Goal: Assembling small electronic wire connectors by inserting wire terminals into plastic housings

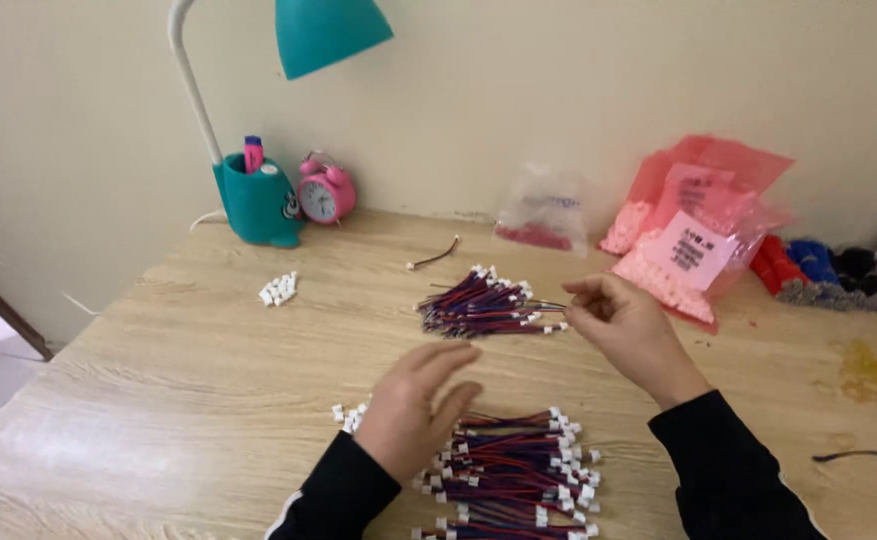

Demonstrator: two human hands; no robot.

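Note:
My right hand (627, 325) pinches the end of a red-and-blue wire at the right side of a small bundle of wires (479, 305) with white connectors, lying mid-table. My left hand (414, 405) hovers with fingers spread and empty, just above the left edge of a larger pile of the same wires (519, 470) near the table's front. A few loose white connectors (349, 415) lie beside that hand. Both arms wear black sleeves.
On the wooden table (159, 380): a little heap of white connectors (279, 289), one stray wire (434, 257), a teal lamp with pen holder (257, 200), a pink alarm clock (326, 192), a clear bag (544, 212), pink bags of parts (694, 230), and red and blue wire bundles (809, 265).

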